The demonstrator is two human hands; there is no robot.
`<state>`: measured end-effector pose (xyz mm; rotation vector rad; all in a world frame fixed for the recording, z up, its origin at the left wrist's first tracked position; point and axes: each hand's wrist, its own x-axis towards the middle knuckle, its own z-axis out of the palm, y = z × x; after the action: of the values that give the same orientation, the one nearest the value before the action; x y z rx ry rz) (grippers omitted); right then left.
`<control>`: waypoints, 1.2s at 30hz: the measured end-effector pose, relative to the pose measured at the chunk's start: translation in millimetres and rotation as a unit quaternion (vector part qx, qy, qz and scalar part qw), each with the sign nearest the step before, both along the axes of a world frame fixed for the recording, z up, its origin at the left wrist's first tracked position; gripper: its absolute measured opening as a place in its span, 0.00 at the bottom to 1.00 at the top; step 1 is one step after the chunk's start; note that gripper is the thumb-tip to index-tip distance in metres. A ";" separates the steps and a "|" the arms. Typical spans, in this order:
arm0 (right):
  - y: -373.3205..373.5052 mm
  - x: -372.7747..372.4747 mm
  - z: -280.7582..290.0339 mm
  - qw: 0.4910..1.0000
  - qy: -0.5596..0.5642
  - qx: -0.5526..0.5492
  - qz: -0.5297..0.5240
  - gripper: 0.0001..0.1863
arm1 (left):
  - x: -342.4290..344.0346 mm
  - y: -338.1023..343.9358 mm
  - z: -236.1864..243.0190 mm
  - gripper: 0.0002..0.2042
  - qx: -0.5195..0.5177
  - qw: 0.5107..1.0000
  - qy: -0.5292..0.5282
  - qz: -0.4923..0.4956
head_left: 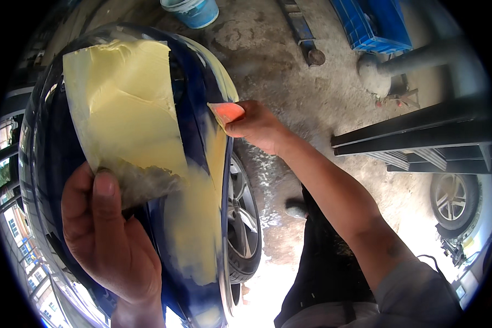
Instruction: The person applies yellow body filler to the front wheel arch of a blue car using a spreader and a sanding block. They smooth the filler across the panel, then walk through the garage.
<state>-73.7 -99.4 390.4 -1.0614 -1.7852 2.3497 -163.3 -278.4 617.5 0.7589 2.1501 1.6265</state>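
Observation:
My left hand (pixel 112 235) pinches the lower end of a thin flat putty board (pixel 128 109), thumb on top. Pale yellow body filler covers most of the board; its end by my thumb is bare and smeared grey. My right hand (pixel 257 127) grips an orange-red spreader (pixel 229 112), its edge against the side of a dark blue car (pixel 172 298). Yellow filler (pixel 194 235) lies in a broad patch on the car's panel above the wheel (pixel 240 213). More of it runs along the panel edge beyond my right hand. The board hides part of the car's body.
A light blue bucket (pixel 194 12) stands on the concrete floor (pixel 268 71) at the far side. Beyond, at the right, is a blue crate (pixel 374 27). Black metal beams (pixel 410 128) and a loose wheel (pixel 455 199) lie to my right. My shoe (pixel 296 209) is beside the car.

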 end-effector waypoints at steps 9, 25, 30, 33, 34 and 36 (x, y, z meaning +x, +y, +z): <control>-35.3 35.2 42.9 0.992 0.068 -0.004 0.102 0.17 | -0.3 -1.7 -0.1 0.16 -0.009 1.000 0.001 0.014; -11.7 19.3 18.6 0.992 0.056 0.021 0.113 0.18 | -3.0 -5.4 1.1 0.20 -0.024 1.000 -0.002 -0.014; 8.6 16.8 7.4 0.999 0.013 0.040 0.005 0.19 | 1.6 -6.7 2.1 0.21 -0.014 0.999 -0.020 0.030; 16.9 -1.4 -17.9 0.998 0.055 -0.002 -0.019 0.19 | 1.2 -0.6 1.5 0.19 -0.003 1.000 0.002 0.016; 16.2 -4.0 -19.0 0.998 0.063 -0.004 -0.006 0.19 | 2.2 3.1 -0.7 0.17 0.001 1.000 0.020 0.015; 10.1 -5.3 -16.0 0.997 0.075 -0.028 0.003 0.20 | 0.4 1.5 0.4 0.17 -0.020 0.999 0.033 0.010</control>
<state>-79.0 -89.3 374.4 -0.8587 -1.6842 2.4244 -162.9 -277.0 617.9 0.7915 2.2358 1.5858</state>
